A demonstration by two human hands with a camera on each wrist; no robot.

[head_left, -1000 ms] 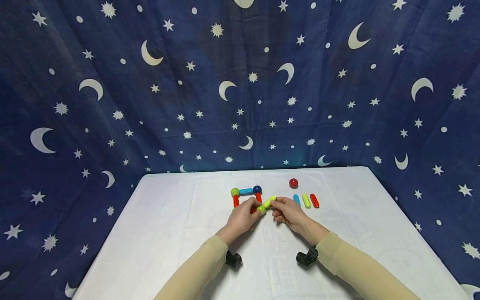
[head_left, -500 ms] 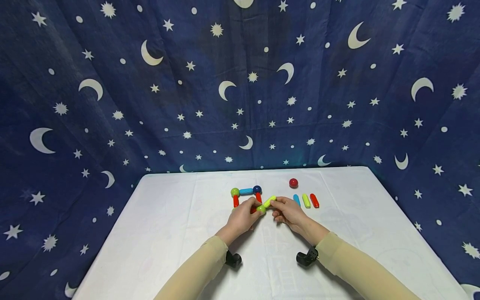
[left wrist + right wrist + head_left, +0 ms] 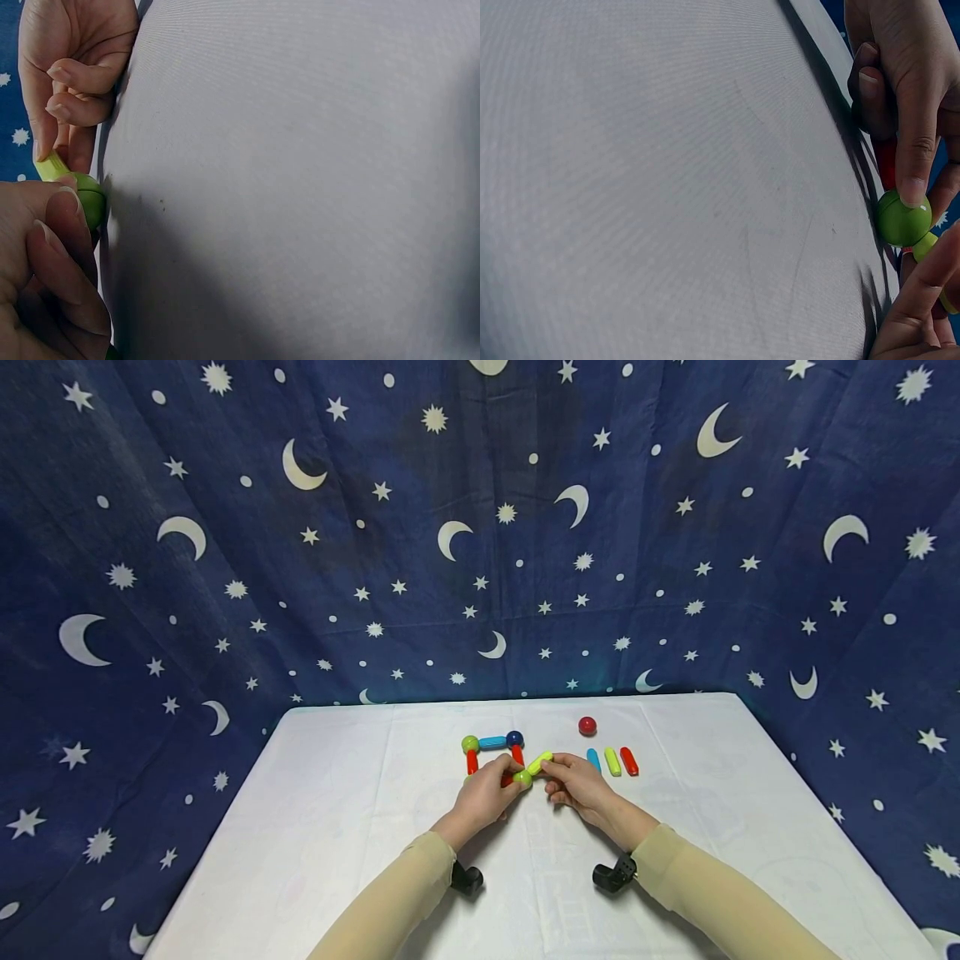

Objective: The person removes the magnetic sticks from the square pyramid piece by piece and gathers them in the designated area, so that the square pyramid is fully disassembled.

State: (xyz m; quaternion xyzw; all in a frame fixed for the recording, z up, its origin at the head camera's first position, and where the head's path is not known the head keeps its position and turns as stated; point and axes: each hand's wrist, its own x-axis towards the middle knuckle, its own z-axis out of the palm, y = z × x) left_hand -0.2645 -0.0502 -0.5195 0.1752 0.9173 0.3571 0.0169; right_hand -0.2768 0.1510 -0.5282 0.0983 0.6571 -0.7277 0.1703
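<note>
Both hands stay where they were a second ago, and the pieces on the tabletop [image 3: 300, 843] have not visibly moved. With thumb and fingertips close together, the right hand [image 3: 585, 788] pinches a yellow-green stick [image 3: 539, 764] by its right-hand end. The left hand [image 3: 482, 792] has a narrow grip too, thumb and finger on a green ball [image 3: 522, 779]. The stick's other end meets this ball. Its long axis runs aslant, from the ball toward the far right corner of the tabletop; whether the held end is raised off the cloth, I cannot tell. Stick and ball lie between the hands, beyond the middle of the tabletop toward the far edge.

From the ball, a short red stick [image 3: 507, 781] runs left under the left fingers, partly hidden. Another red stick [image 3: 517, 754] points toward the far edge and touches a dark blue ball [image 3: 514, 739]. A blue stick [image 3: 492, 743] lies nearly parallel to the far edge, linking it to a second green ball [image 3: 470, 744], from which a third red stick [image 3: 472, 762] points back toward the near edge.

Right of these, a loose blue stick [image 3: 593, 760], a loose yellow-green stick [image 3: 612, 762] and a loose red stick [image 3: 629, 762] lie side by side, pointing roughly at the far edge. Nearer that edge sits a red ball [image 3: 587, 727].
</note>
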